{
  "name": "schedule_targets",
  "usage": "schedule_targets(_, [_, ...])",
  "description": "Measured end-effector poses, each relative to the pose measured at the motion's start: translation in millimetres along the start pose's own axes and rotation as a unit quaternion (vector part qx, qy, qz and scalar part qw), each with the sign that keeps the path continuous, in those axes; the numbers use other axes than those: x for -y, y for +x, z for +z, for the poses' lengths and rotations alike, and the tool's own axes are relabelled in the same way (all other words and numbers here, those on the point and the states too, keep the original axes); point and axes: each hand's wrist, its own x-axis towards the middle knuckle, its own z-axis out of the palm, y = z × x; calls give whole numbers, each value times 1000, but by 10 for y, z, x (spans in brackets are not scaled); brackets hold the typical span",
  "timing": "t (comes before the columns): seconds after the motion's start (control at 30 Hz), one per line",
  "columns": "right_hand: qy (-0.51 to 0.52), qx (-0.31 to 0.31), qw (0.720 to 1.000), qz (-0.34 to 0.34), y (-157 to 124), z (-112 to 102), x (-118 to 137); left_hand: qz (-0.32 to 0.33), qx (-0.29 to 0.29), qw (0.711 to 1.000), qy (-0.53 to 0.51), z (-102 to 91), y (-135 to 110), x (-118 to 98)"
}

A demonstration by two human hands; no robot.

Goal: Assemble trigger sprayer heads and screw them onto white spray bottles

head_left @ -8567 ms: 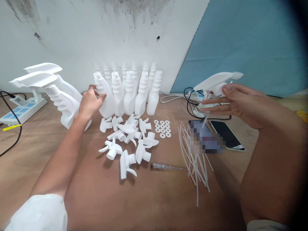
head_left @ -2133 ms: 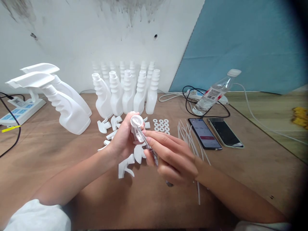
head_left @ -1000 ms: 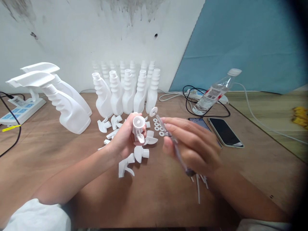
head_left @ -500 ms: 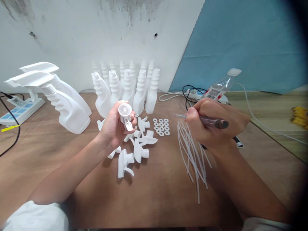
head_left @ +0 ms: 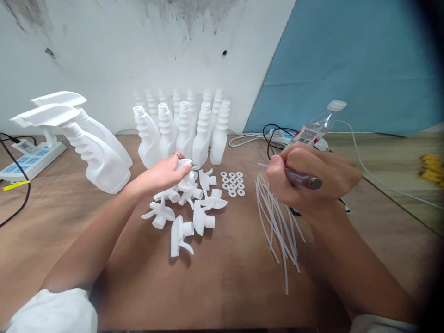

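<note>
My left hand [head_left: 161, 175], a ring on one finger, is closed around a white spray trigger head [head_left: 186, 179], palm turned down over a loose pile of similar trigger heads [head_left: 199, 217]. The fingers underneath are hidden. In my right hand [head_left: 307, 173] is a thin-shafted screwdriver [head_left: 300, 177] with a dark see-through handle, its tip pointing left. Below that hand lies a bundle of thin white tubes [head_left: 277, 226]. Small white washers [head_left: 233, 183] sit in rows between the pile and the screwdriver tip.
White bottles without tops [head_left: 185, 127] stand at the back by the wall. At the left are two bottles with spray heads fitted [head_left: 102, 159] and a power strip [head_left: 34, 159]. A clear plastic bottle [head_left: 314, 127] and cables are behind my right hand.
My left hand has turned palm down with the trigger head, whose round opening faced me before. My right hand and the screwdriver have barely shifted.
</note>
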Motion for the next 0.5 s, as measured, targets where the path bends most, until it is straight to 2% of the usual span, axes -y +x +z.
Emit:
schedule_targets(0.13, [20,-2,1000,-17,10,11,-7,-35,9,991,132,-48,7,76])
schedule_targets(0.33, [8,10,1000,-12,-16,13,-20,-17,43,987,155,-67,3,92])
schedule_targets(0.43, [-15,16,1000,-12,-37,23,-28,16,7,982,189,-140,-40,22])
schedule_targets(0.5, [-12,24,1000,-10,-21,12,-21,57,-49,975,210,-218,-121,-101])
